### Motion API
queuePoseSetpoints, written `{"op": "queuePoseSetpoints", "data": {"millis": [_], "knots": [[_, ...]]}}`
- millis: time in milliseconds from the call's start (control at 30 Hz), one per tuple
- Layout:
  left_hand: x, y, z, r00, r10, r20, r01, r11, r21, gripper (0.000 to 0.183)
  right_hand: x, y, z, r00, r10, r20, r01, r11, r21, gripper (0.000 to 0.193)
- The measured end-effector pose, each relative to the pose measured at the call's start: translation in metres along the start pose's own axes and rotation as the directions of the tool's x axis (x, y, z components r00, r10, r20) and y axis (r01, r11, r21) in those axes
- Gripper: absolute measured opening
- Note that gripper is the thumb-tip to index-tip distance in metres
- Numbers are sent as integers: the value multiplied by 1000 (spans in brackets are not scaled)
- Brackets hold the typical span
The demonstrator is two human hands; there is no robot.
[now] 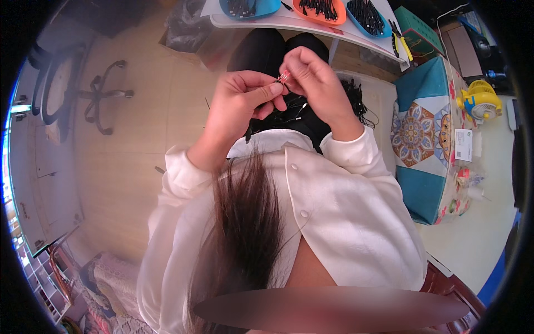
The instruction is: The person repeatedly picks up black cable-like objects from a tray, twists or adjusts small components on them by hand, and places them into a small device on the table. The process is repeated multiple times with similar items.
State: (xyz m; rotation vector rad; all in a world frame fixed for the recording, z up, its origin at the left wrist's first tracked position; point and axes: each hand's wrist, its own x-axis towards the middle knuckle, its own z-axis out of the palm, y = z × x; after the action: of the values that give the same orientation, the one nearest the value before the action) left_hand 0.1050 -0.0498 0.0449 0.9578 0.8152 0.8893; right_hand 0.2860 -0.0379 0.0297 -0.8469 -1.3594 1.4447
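Note:
In front of my lap, both hands are raised close together. My left hand (245,99) is closed, its thumb and forefinger pinching at a small pink-red piece (284,77) with thin pale ends. From the other side, the fingertips of my right hand (316,84) are closed on the same piece. A bit of black shows at my left fingertips; whether it joins the red piece I cannot tell. Black cables (289,114) with pale plug ends lie across my lap, just below the hands. More black cables (356,100) are bunched beyond my right wrist.
On the white table (267,23) ahead stand a blue tray (267,9), an orange tray (305,12) and another blue tray (354,22), all holding black cables. Yellow-handled pliers (405,49) lie at its right corner. At right are a patterned cloth-covered box (420,189) and yellow fan (481,100).

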Motion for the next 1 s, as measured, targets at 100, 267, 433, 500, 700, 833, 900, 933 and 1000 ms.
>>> {"op": "queuePoseSetpoints", "data": {"millis": [100,267,433,500,700,833,900,933,1000], "knots": [[2,-2,-4,999,32,16,-33,999,38,10,-1,-11,-8,993,-89,76,109,943,-313,42],[3,-7,-3,998,51,22,-53,990,127,10,-6,-8,3,966,-236,105,245,714,-656,33],[-1,-1,-10,998,-46,36,42,993,114,10,-3,-14,-18,976,-197,-97,105,806,-582,25],[-2,4,-17,992,-89,94,83,994,71,10,-2,-25,-33,954,-244,-177,82,776,-625,20],[2,10,-23,958,-180,222,177,984,34,12,-16,-43,-24,844,-371,387,522,405,-750,40],[2,14,-23,943,-182,278,174,983,53,10,-13,-45,-15,718,-473,511,668,260,-697,33],[1,16,-22,942,-183,280,170,983,68,11,-12,-45,-14,685,-502,528,696,238,-677,29],[0,16,-22,943,-184,277,170,983,75,11,-12,-45,-14,682,-501,532,697,227,-680,28],[0,17,-21,945,-180,275,160,983,93,10,-13,-43,-14,671,-514,535,703,209,-680,25]]}}
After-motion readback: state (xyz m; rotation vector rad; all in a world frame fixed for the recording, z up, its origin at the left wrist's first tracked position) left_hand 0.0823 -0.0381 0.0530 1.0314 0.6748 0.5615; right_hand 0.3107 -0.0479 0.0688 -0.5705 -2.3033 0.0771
